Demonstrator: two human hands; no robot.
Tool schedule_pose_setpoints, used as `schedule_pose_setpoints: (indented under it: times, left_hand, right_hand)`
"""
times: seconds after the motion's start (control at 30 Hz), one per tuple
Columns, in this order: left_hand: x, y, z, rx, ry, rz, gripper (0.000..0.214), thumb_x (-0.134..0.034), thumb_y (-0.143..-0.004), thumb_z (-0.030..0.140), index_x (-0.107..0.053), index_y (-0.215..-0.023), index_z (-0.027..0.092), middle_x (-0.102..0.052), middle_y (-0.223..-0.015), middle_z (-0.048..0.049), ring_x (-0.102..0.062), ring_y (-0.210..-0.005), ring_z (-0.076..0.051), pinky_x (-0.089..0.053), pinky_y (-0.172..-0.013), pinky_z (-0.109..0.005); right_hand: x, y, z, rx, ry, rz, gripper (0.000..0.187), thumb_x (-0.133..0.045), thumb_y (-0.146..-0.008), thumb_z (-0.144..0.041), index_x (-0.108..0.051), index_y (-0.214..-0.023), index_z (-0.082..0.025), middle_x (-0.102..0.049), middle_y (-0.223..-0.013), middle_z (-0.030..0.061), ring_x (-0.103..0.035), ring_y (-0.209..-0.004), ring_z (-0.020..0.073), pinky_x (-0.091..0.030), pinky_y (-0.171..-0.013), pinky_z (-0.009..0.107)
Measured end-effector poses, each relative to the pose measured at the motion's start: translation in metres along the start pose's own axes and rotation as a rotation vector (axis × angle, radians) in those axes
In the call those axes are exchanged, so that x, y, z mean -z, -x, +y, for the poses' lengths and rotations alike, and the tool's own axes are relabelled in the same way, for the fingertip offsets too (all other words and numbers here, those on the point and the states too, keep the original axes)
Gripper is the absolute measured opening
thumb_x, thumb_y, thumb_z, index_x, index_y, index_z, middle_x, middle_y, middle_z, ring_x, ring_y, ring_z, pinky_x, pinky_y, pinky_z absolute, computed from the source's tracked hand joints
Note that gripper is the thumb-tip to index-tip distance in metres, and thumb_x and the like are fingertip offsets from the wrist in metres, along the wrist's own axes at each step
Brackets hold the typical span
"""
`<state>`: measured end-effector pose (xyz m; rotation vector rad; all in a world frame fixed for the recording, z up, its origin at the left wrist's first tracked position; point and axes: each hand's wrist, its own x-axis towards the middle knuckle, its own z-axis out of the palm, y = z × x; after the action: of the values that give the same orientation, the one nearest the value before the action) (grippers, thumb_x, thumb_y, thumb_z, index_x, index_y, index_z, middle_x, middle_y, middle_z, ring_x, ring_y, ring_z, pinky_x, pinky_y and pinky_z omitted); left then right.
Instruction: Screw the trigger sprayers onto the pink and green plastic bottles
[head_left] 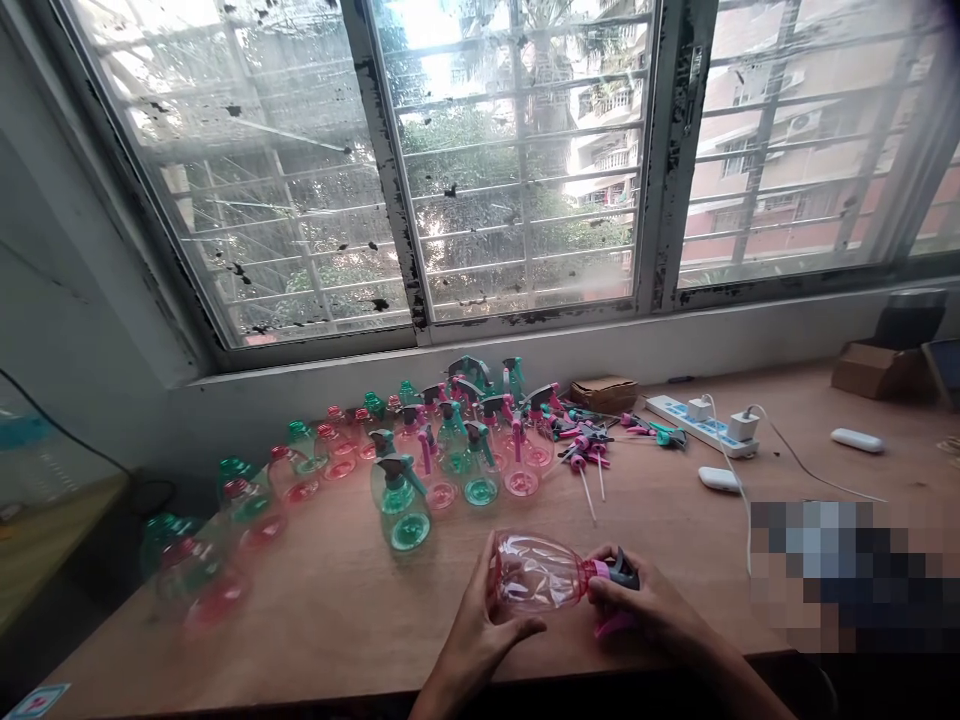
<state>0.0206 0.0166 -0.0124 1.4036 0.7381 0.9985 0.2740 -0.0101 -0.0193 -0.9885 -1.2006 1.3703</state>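
Observation:
A clear pink spray bottle [541,572] lies sideways between my hands above the table's front part. My left hand [487,620] cups its base end, with the thumb stretched along the lower side. At the neck, my right hand [630,595] is closed around the pink collar and dark grey sprayer head [622,572]. The pink trigger hangs below my right fingers. Beyond the hands stand several green and pink bottles with sprayer heads, among them a green spray bottle [405,505] and a pink spray bottle [520,465].
Open-necked bottles [259,510] stand in rows at the left. Loose sprayer heads with tubes [585,445] lie in a pile right of the finished bottles. A power strip [701,425] with plugged chargers, white cables and a cardboard box [874,368] are at the right. Windows line the back.

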Motion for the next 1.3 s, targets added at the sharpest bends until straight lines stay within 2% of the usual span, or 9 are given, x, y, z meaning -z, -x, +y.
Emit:
schedule_pose_setpoints:
  times: [0.17, 0.3, 0.43, 0.63, 0.73, 0.87, 1.07, 1.2, 1.3]
  left_hand:
    - [0.0037, -0.0014, -0.0062, -0.017, 0.002, -0.018, 0.109, -0.085, -0.072, 0.038, -0.016, -0.157, 0.03, -0.054, -0.14, -0.0138, -0.052, -0.13, -0.033, -0.037, -0.113, -0.051]
    - [0.004, -0.0004, -0.0065, -0.012, 0.003, -0.009, 0.121, -0.088, -0.068, 0.041, -0.009, -0.158, 0.029, -0.05, -0.143, -0.0152, -0.053, -0.128, -0.033, -0.04, -0.111, -0.049]
    - [0.0038, 0.0002, -0.0041, 0.053, -0.003, -0.017, 0.114, -0.085, -0.069, 0.047, -0.017, -0.157, 0.023, -0.058, -0.135, -0.0173, -0.052, -0.129, -0.036, -0.038, -0.112, -0.05]
    - [0.0032, 0.0017, 0.0002, -0.04, -0.116, -0.06, 0.103, -0.078, -0.079, 0.041, -0.011, -0.157, 0.033, -0.046, -0.15, -0.0123, -0.046, -0.137, -0.032, -0.029, -0.117, -0.051]
    - [0.004, 0.0016, -0.0032, -0.021, -0.088, -0.044, 0.11, -0.08, -0.076, 0.045, -0.008, -0.158, 0.029, -0.05, -0.146, -0.0151, -0.045, -0.138, -0.034, -0.028, -0.118, -0.053]
    - [0.0054, 0.001, -0.0044, 0.037, -0.067, -0.034, 0.11, -0.083, -0.072, 0.045, -0.017, -0.157, 0.027, -0.05, -0.147, -0.0159, -0.043, -0.139, -0.038, -0.028, -0.118, -0.054]
    - [0.0015, 0.0, 0.0022, -0.06, -0.015, -0.084, 0.108, -0.082, -0.076, 0.034, -0.011, -0.157, 0.035, -0.043, -0.155, -0.0102, -0.039, -0.143, -0.033, -0.027, -0.12, -0.05]
    - [-0.0001, -0.0009, -0.0008, -0.049, 0.038, -0.087, 0.118, -0.087, -0.071, 0.037, -0.006, -0.158, 0.031, -0.04, -0.156, -0.0131, -0.043, -0.14, -0.036, -0.024, -0.12, -0.053]
    - [0.001, -0.0002, -0.0021, -0.032, 0.004, -0.076, 0.113, -0.084, -0.073, 0.042, -0.01, -0.158, 0.028, -0.043, -0.154, -0.0147, -0.04, -0.141, -0.038, -0.023, -0.12, -0.052]
  right_hand:
    - [-0.0016, 0.0008, -0.0015, -0.004, 0.013, 0.026, 0.04, -0.084, -0.071, -0.049, -0.064, -0.088, -0.018, -0.073, -0.07, 0.0012, -0.066, -0.059, 0.019, -0.05, -0.057, 0.029]
    - [-0.0024, 0.0015, -0.0023, -0.002, 0.005, 0.026, 0.039, -0.084, -0.072, -0.048, -0.064, -0.088, -0.019, -0.073, -0.069, 0.0006, -0.066, -0.059, 0.0182, -0.05, -0.057, 0.028]
    - [-0.0019, 0.0012, -0.0019, -0.004, 0.025, 0.031, 0.039, -0.084, -0.071, -0.048, -0.064, -0.089, -0.019, -0.071, -0.068, -0.0005, -0.065, -0.059, 0.0179, -0.05, -0.056, 0.028]
    - [-0.0013, -0.0008, 0.0019, 0.001, -0.009, 0.04, 0.04, -0.083, -0.072, -0.048, -0.064, -0.089, -0.019, -0.07, -0.066, -0.0008, -0.064, -0.057, 0.0176, -0.053, -0.056, 0.03]
    - [-0.0019, 0.0, -0.0001, 0.0, 0.001, 0.035, 0.039, -0.083, -0.073, -0.048, -0.064, -0.09, -0.019, -0.07, -0.066, -0.0004, -0.064, -0.058, 0.018, -0.054, -0.057, 0.03]
    - [-0.0022, 0.0002, -0.0025, -0.003, 0.004, 0.033, 0.04, -0.084, -0.071, -0.049, -0.064, -0.088, -0.019, -0.07, -0.067, -0.0006, -0.065, -0.059, 0.0186, -0.055, -0.056, 0.03]
    - [-0.0024, -0.0014, -0.0007, 0.006, -0.03, 0.015, 0.04, -0.083, -0.072, -0.05, -0.063, -0.089, -0.02, -0.069, -0.065, -0.0011, -0.064, -0.058, 0.0189, -0.055, -0.056, 0.031]
    - [-0.0017, -0.0005, 0.0001, 0.003, -0.031, 0.018, 0.04, -0.084, -0.072, -0.047, -0.063, -0.091, -0.019, -0.07, -0.066, -0.001, -0.063, -0.058, 0.0172, -0.053, -0.056, 0.029]
    - [-0.0009, 0.0004, 0.0002, -0.005, -0.026, 0.023, 0.041, -0.085, -0.072, -0.045, -0.062, -0.092, -0.019, -0.071, -0.067, -0.0006, -0.064, -0.059, 0.0167, -0.053, -0.056, 0.028]
